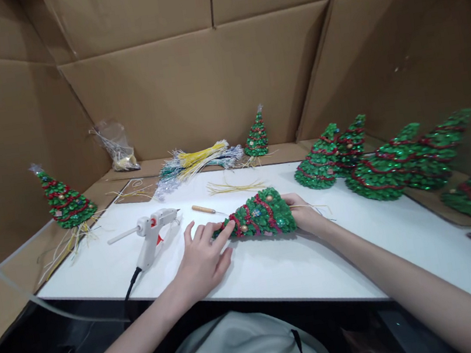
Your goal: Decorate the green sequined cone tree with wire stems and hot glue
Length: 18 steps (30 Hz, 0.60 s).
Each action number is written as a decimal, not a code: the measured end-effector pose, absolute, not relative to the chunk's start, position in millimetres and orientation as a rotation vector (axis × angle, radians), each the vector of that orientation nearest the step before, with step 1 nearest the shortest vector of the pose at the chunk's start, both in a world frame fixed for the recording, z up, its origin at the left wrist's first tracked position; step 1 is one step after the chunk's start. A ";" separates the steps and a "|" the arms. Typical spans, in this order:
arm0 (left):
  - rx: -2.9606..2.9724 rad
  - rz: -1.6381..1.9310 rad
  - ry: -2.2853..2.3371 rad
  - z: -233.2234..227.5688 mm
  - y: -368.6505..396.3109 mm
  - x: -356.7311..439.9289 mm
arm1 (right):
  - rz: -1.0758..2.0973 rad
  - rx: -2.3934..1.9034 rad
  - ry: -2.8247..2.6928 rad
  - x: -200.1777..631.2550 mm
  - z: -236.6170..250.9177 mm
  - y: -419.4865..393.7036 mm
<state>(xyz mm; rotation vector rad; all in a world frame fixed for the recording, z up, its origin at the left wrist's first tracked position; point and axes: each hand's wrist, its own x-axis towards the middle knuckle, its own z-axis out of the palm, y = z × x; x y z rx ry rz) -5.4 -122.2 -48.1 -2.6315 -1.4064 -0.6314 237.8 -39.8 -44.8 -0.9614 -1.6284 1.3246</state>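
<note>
A person's two hands work on a small decorated Christmas tree [261, 217] lying on its side, mid-surface [272, 274]. The left hand [203, 258], fingers spread, touches the narrow tip; the right hand [303, 212] meets the base, its fingers hidden, so whether it grips cannot be told. A glue gun [152, 236] lies to the left. The piece looks light, its green covering soft, its red garland [271, 212] easily crushed or snagged; the broad base seems the safest hold.
</note>
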 end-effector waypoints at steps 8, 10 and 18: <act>-2.844 -0.875 -1.473 -45.1 -118.8 -11.3 | 1.255 -0.956 -1.597 243.5 -62.1 -31.5; -2.882 -0.900 -1.495 -44.6 -118.4 -12.2 | 1.248 -0.962 -1.573 243.1 -64.7 -29.7; -2.946 -1.021 -1.608 -44.0 -122.9 -8.2 | 1.310 -0.944 -1.351 238.6 -72.1 -26.8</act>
